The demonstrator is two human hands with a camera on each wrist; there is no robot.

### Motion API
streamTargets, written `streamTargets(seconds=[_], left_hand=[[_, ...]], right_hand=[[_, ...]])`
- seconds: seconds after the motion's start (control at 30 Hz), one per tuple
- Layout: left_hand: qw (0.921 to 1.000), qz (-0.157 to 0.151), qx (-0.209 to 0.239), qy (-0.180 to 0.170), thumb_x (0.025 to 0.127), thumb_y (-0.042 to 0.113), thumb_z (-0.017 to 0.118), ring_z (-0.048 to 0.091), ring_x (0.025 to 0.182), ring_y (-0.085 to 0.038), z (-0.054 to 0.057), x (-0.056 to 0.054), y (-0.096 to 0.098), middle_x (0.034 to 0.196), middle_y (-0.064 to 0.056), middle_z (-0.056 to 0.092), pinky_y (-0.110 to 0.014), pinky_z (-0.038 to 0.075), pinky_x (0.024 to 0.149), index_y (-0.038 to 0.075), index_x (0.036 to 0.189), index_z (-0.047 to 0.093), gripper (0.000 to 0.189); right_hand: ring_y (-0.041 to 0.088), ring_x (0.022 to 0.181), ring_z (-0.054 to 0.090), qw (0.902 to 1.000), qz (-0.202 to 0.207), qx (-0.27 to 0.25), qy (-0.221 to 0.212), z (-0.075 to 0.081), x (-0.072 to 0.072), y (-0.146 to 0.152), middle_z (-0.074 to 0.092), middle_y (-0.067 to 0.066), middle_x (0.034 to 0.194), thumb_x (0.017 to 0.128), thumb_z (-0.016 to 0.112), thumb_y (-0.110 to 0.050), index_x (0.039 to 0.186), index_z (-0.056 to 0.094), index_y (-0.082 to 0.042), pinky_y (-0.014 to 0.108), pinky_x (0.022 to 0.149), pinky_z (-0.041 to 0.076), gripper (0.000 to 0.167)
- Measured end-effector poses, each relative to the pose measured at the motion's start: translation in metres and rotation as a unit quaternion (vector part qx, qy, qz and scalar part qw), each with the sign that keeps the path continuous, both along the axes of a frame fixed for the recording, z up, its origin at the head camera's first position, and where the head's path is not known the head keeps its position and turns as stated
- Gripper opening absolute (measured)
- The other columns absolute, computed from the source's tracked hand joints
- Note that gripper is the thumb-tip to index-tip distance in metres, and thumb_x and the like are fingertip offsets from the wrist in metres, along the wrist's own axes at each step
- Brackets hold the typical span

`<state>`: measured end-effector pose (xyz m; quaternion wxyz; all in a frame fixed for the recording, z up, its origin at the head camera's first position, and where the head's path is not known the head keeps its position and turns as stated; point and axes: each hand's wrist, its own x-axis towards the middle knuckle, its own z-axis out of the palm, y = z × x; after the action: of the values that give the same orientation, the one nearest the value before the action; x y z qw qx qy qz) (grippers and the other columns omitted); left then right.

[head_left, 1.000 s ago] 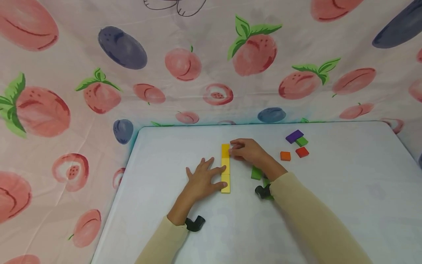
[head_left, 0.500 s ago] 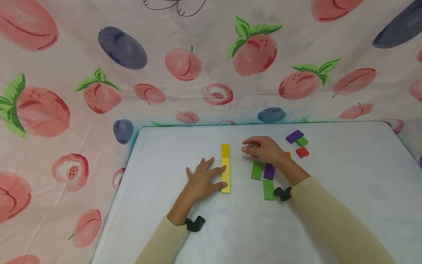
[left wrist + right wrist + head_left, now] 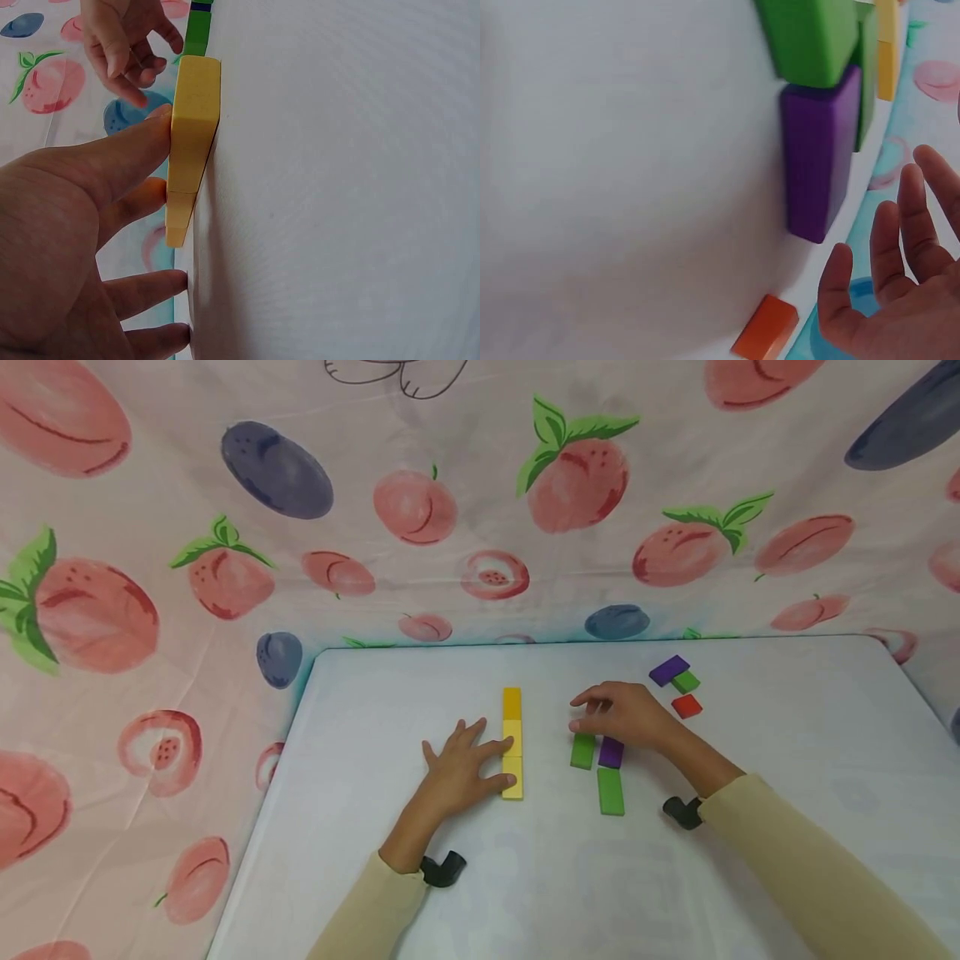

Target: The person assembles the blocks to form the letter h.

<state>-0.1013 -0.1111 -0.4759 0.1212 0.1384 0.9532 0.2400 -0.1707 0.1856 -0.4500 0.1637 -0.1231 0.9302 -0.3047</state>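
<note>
Three yellow blocks stand end to end in a straight row, the farthest block (image 3: 512, 702) a deeper yellow. My left hand (image 3: 456, 772) lies beside the row with fingers spread; its thumb and index finger touch the middle and nearest block (image 3: 512, 767). In the left wrist view those fingertips press the top of the row (image 3: 193, 127). My right hand (image 3: 628, 714) hovers, fingers loosely bent and holding nothing, over a green block (image 3: 582, 752) and a purple block (image 3: 611, 753). An orange block (image 3: 767, 327), hidden from the head view, shows in the right wrist view.
A second green block (image 3: 611, 792) lies nearer, its end at the purple one. Toward the back right are another purple block (image 3: 669, 670), a small green block (image 3: 686, 682) and a red block (image 3: 686, 706). Fruit-print cloth (image 3: 450, 427) rises behind the white tabletop (image 3: 390, 685).
My right hand has left the farthest yellow block and moved right, now above the green and purple blocks and covering the orange one. My left hand has stayed in place.
</note>
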Motion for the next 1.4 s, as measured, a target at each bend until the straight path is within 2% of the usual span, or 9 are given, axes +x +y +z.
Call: streamTargets(seconds=[0.27, 0.53, 0.83, 1.4], left_hand=[[1.0000, -0.002, 0.003, 0.002, 0.090, 0.051, 0.073, 0.018, 0.157, -0.042, -0.001, 0.000, -0.001, 0.166, -0.009, 0.034, -0.088, 0.003, 0.107, 0.036, 0.143, 0.060, 0.056], [1.0000, -0.001, 0.003, 0.001, 0.091, 0.051, 0.073, 0.018, 0.157, -0.041, 0.000, 0.000, -0.003, 0.166, -0.009, 0.034, -0.087, 0.003, 0.108, 0.036, 0.143, 0.060, 0.056], [1.0000, -0.002, 0.004, 0.004, 0.090, 0.051, 0.073, 0.019, 0.157, -0.041, -0.002, 0.000, -0.003, 0.166, -0.009, 0.034, -0.088, 0.003, 0.107, 0.036, 0.143, 0.060, 0.056], [1.0000, 0.000, -0.002, -0.002, 0.090, 0.051, 0.073, 0.017, 0.158, -0.040, -0.001, 0.000, -0.001, 0.167, -0.008, 0.034, -0.087, 0.002, 0.108, 0.037, 0.144, 0.059, 0.057]], right_hand=[[0.018, 0.097, 0.060, 0.9961, 0.062, 0.029, 0.055, -0.007, 0.009, 0.010, 0.068, -0.003, 0.097, 0.083, 0.082, -0.049, 0.120, 0.075, -0.018, 0.037, 0.084, 0.053, 0.049], [0.017, 0.093, 0.057, 0.9930, 0.075, 0.052, 0.075, -0.009, 0.014, 0.014, 0.066, -0.005, 0.092, 0.080, 0.083, -0.053, 0.116, 0.077, -0.019, 0.030, 0.074, 0.047, 0.049], [0.018, 0.093, 0.056, 0.9900, 0.082, 0.080, 0.082, -0.013, 0.017, 0.016, 0.063, -0.005, 0.091, 0.079, 0.083, -0.055, 0.118, 0.077, -0.020, 0.030, 0.072, 0.048, 0.053], [0.016, 0.089, 0.054, 0.9896, 0.078, 0.091, 0.079, -0.017, 0.018, 0.015, 0.061, -0.003, 0.092, 0.076, 0.084, -0.056, 0.117, 0.078, -0.018, 0.027, 0.070, 0.046, 0.055]])
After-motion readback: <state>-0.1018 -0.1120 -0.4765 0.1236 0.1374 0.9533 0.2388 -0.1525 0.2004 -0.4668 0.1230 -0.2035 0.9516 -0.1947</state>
